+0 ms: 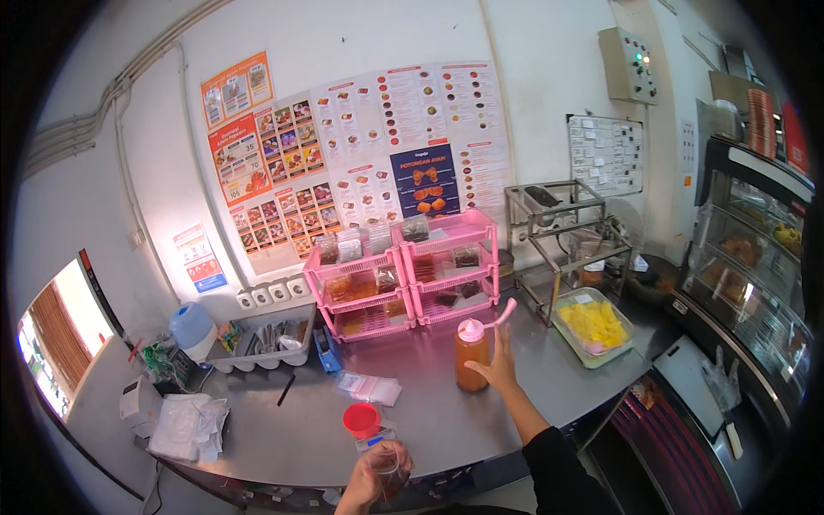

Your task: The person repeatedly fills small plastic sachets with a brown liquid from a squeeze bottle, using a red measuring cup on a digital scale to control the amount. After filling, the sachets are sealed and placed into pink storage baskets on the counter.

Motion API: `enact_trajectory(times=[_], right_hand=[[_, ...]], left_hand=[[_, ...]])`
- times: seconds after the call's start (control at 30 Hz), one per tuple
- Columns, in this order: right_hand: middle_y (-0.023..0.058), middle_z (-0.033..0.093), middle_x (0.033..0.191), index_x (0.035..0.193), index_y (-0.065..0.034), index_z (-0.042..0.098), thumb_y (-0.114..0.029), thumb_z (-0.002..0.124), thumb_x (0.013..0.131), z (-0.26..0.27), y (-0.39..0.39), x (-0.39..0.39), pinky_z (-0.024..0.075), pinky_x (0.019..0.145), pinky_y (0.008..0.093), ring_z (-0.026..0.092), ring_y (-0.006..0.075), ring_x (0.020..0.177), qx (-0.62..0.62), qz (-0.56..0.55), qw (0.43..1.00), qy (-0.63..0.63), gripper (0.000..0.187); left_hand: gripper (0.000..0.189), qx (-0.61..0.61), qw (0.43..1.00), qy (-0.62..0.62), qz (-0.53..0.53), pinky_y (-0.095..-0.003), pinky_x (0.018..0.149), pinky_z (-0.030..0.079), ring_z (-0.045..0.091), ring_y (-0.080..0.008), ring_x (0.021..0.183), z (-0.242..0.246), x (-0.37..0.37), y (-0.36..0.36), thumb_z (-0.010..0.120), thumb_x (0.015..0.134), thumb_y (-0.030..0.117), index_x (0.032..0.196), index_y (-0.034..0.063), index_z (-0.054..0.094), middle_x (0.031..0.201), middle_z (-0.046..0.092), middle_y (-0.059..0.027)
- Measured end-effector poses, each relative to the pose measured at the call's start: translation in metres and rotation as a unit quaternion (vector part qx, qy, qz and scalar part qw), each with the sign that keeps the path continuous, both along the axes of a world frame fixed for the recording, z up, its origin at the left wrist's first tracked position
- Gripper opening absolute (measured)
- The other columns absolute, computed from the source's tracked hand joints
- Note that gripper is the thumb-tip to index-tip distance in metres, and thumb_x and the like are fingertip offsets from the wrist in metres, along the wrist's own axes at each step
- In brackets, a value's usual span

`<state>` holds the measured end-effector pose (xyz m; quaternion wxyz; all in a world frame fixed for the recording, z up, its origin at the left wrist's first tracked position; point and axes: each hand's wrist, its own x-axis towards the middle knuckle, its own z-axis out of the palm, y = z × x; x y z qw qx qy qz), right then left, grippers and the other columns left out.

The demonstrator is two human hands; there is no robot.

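Observation:
My left hand (368, 476) is closed around a small clear plastic container (390, 475) with something brown inside, at the table's front edge. My right hand (502, 364) has its fingers spread at the right side of a bottle of orange-brown sauce (471, 360). Its thumb overlaps the bottle; whether it touches cannot be told. The bottle stands upright and has a pink pump top (472, 330) with a long spout pointing right. A red bowl (362, 420) sits on a small digital scale (374, 440) just beyond my left hand. Flat clear plastic bags (370, 387) lie behind the bowl.
Pink tiered racks (402, 302) with packets stand at the back of the steel table (431, 412). A grey cutlery tray (264, 341) is left, beside a blue tape dispenser (327, 351). A tray of yellow food (592, 326) and a metal frame (560, 225) are right, before a glass display cabinet (747, 257).

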<state>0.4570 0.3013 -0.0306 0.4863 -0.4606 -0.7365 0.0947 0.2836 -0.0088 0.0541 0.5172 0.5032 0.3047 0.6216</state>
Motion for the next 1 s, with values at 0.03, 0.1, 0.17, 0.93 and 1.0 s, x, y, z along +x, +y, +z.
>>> enact_trajectory(times=[0.03,0.1,0.17,0.93,1.0], right_hand=[[0.0231,0.036,0.135,0.136,-0.002,0.028,-0.044,0.077,0.067,0.001,-0.016,0.01,0.033,0.1,0.0448,0.034,0.0376,0.126,0.008,0.032,0.999,0.041,0.094],[0.0224,0.04,0.134,0.135,-0.0038,0.034,-0.044,0.073,0.071,-0.001,-0.06,0.031,0.0393,0.095,0.0386,0.042,0.036,0.122,0.021,0.098,0.988,0.118,0.085],[0.0151,0.062,0.094,0.103,-0.0001,0.058,-0.033,0.062,0.084,-0.023,-0.115,0.056,0.0471,0.07,0.0346,0.061,0.025,0.079,-0.115,0.148,0.958,0.216,0.038],[0.0078,0.064,0.084,0.112,-0.0085,0.055,-0.034,0.036,0.098,-0.032,-0.603,0.376,0.0485,0.078,0.0333,0.063,0.0189,0.079,-0.324,0.097,0.924,0.176,0.034],[0.0087,0.063,0.096,0.124,-0.0098,0.048,-0.031,0.039,0.098,-0.035,-0.642,0.417,0.0471,0.084,0.0337,0.063,0.0196,0.087,-0.292,0.079,0.934,0.19,0.035]], left_hand=[[0.074,-0.009,1.0,-0.005,-0.009,-0.034,0.073,0.043,0.051,-0.0188,0.081,-0.001,0.006,-0.014,0.057,0.072,0.07,0.098,0.0014,0.048,0.086,0.049,-0.0066],[0.063,-0.005,0.998,-0.063,0.01,-0.026,0.058,0.044,0.05,-0.0121,0.063,-0.01,0.026,-0.045,0.06,0.076,0.062,0.098,0.0037,0.049,0.082,0.054,-0.006],[0.063,-0.011,0.998,-0.052,0.019,-0.021,0.046,0.041,0.046,-0.0078,0.05,-0.01,0.049,-0.072,0.057,0.075,0.064,0.097,0.0051,0.049,0.079,0.056,-0.0055],[0.038,-0.101,0.955,0.044,-0.277,-0.0179,0.045,0.038,0.047,-0.01,0.054,-0.027,0.358,-0.253,0.06,0.086,0.039,0.105,0.008,0.05,0.082,0.054,-0.0062],[0.036,-0.123,0.921,-0.014,-0.37,-0.0184,0.04,0.035,0.044,-0.009,0.05,-0.033,0.405,-0.27,0.059,0.088,0.038,0.105,0.0077,0.049,0.076,0.053,-0.0054]])
